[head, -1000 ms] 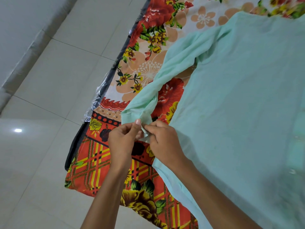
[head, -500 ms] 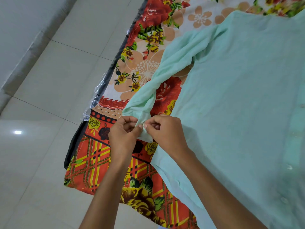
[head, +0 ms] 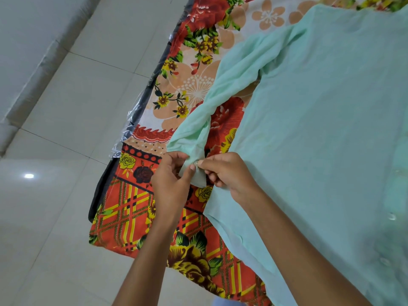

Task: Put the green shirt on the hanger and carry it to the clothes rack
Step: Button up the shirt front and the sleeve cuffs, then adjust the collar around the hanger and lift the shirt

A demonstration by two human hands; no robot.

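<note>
Left hand (head: 171, 184) and right hand (head: 225, 173) both pinch the sleeve cuff (head: 194, 171) of the green shirt (head: 320, 129), spread on the floral bed (head: 198, 89) from 12 to 4 o'clock. Thin, floppy fabric, so I'd lift it by the shoulders. Versus earlier, the fingers have just closed tighter on the cuff.

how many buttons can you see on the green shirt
3 plain ones on the green shirt: a button at the cuff pinched between the left hand and right hand, and two near the right edge. More may lie out of view.
</note>
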